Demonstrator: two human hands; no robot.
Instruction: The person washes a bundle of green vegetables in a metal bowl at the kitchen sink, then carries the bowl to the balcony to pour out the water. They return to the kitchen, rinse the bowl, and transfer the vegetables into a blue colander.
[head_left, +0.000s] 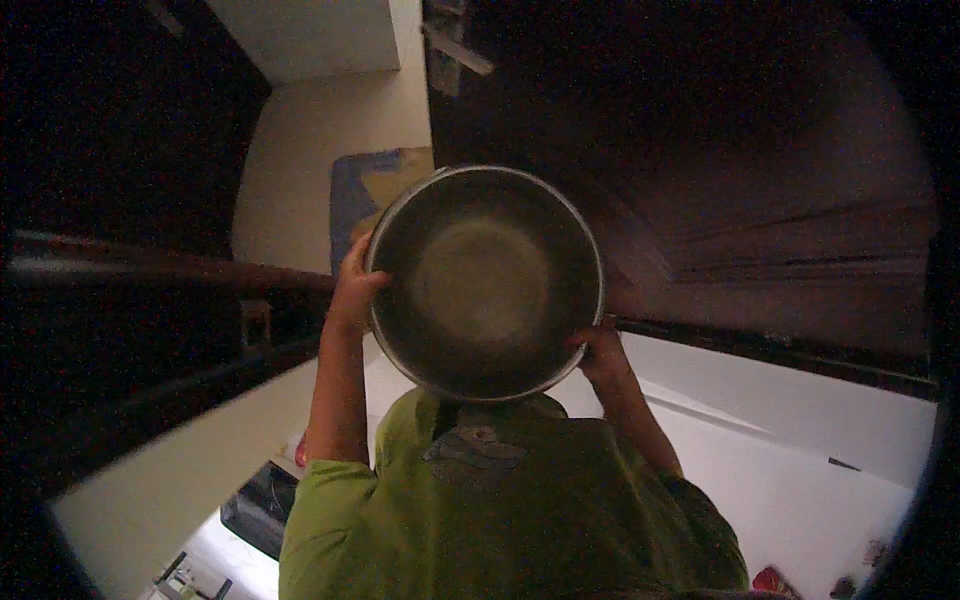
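Note:
A large round metal bowl (484, 281) is held up in front of my chest, its open side facing me. Its inside looks bare, with a paler round bottom and a bright rim. My left hand (358, 285) grips the left side of the rim, the thumb over the edge. On the lower right of the rim, my right hand (600, 349) has hold as well, with its fingers partly in shadow. The outside of the bowl is hidden from me.
Behind the bowl to the left lies a blue mat or cloth (346, 191) with something yellowish on it. Dark panels (750, 187) fill the right. A pale wall (750, 420) is at lower right, and a black object (259, 506) at lower left.

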